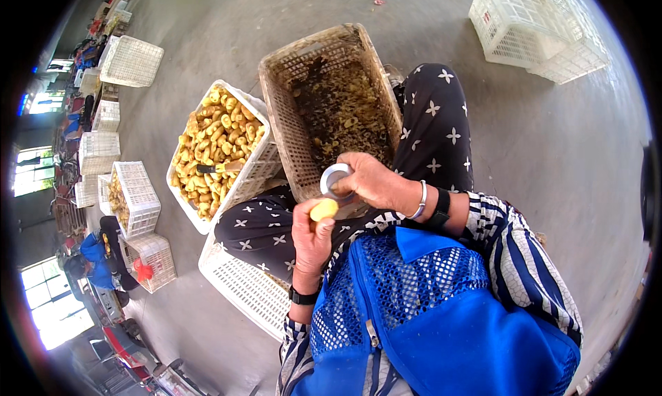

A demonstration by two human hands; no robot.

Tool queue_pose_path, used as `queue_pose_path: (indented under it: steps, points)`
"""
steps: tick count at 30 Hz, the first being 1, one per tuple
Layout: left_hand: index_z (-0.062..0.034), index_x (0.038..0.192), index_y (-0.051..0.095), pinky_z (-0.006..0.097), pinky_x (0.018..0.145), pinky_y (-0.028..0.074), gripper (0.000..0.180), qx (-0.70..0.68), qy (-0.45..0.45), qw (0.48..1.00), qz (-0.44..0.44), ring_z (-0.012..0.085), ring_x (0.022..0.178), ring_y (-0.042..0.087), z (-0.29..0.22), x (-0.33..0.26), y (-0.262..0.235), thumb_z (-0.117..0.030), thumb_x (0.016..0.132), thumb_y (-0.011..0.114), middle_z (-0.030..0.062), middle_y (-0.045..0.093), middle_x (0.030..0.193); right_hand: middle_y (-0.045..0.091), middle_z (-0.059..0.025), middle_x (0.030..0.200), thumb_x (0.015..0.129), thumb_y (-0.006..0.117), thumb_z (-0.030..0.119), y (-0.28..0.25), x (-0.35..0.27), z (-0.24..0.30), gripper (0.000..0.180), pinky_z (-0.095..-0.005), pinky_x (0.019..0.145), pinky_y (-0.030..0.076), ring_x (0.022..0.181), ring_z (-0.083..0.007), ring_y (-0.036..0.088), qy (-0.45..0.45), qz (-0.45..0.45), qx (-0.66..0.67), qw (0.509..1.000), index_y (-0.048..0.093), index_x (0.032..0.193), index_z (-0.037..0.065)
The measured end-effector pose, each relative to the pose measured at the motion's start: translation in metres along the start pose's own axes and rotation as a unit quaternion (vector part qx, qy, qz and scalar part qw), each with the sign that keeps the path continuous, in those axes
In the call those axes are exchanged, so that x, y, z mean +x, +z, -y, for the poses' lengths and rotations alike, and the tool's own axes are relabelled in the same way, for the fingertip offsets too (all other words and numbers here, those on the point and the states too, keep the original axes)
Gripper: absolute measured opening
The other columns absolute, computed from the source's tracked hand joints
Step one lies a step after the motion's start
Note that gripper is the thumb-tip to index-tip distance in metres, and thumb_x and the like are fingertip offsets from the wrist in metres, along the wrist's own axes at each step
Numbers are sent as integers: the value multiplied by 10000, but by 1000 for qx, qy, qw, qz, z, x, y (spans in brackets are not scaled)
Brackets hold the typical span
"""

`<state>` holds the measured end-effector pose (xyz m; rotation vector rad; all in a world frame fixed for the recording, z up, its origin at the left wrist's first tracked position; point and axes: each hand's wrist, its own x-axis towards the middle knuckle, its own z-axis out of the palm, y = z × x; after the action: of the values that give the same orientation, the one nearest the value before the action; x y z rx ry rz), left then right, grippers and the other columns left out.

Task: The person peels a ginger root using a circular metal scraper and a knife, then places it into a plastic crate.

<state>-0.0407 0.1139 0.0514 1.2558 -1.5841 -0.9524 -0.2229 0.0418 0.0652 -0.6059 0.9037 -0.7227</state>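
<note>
Grey concrete floor (552,154) spreads around the seated person, with stacked white crates (100,151) and bright windows (52,296) along the far left. The left forearm rises almost straight from the lower edge, a black wristband (303,297) at its wrist, and the left hand (312,237) pinches a peeled yellow piece (323,210) between thumb and fingers, its rounded end pointing up. The right forearm comes in from the right in a striped sleeve (527,258), with a silver bracelet (421,200) and a dark strap (439,207); the right hand (369,181) is curled around a pale ring-shaped tool (334,178), just above and beside the yellow piece. Both hands are near the close end of a grimy crate (285,130) with scraps (352,106) inside. To its left, a tilted white crate (258,174) is heaped with yellow roots (214,137), a black-and-yellow handle (219,167) lying on them. At upper right, a small red mark (487,16) on a white crate is too small to read.
</note>
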Motion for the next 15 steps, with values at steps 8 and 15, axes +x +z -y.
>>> queue_pose_path:
  steps: [8, 15]
  points:
    - [-64, 1141, 512, 223, 625, 395, 444, -344, -132, 929, 23, 99, 711, 483, 18, -5, -7, -371, 879, 697, 48, 572, 883, 634, -57, 821, 811, 657, -31, -24, -8, 1, 109, -277, 650, 506, 797, -131, 652, -221, 66, -211, 950, 573, 874, -6]
    - [-59, 1094, 538, 206, 564, 327, 516, -334, -193, 918, 88, 82, 630, 408, 4, -2, -8, -515, 874, 637, 24, 516, 743, 684, -97, 863, 806, 639, -33, -23, -15, 24, 87, -308, 637, 471, 723, -169, 619, -268, 213, -319, 884, 577, 851, 7]
